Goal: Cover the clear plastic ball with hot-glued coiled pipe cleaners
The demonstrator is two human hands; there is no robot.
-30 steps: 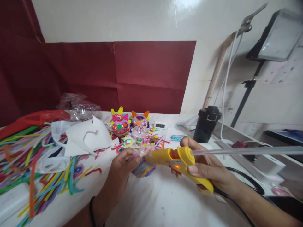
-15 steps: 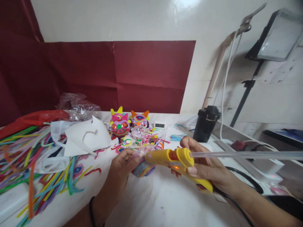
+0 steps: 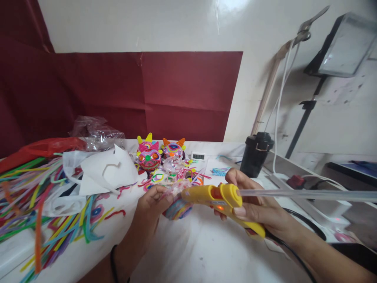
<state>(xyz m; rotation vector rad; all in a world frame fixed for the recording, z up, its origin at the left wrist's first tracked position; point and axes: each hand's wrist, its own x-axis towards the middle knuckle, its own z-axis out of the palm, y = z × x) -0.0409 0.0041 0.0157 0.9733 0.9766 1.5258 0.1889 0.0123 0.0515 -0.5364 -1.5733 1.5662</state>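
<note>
My left hand (image 3: 156, 206) is closed on a round, clear plastic piece (image 3: 178, 210) covered partly in stripes of blue, yellow and pink. In my right hand (image 3: 256, 204) is a yellow hot glue gun (image 3: 219, 198), its small orange light lit and a long clear glue stick (image 3: 294, 193) coming out of the back. The gun's nozzle end lies over the top of the striped piece; whether the tip touches it is hidden. Behind them stand several colourful decorated faces (image 3: 149, 159) with pointed ears, among loose scraps.
Many colourful pipe cleaners (image 3: 67, 232) spread over the left side, beside white cut paper (image 3: 107, 173) and a red bag (image 3: 44, 151). A small digital clock (image 3: 198, 157) and a black cup (image 3: 256, 154) stand behind. To the right, a white power strip (image 3: 321, 212) carries cables.
Almost nothing differs. The glue gun and the striped piece keep nearly the same place, with only a very slight shift of the view.
</note>
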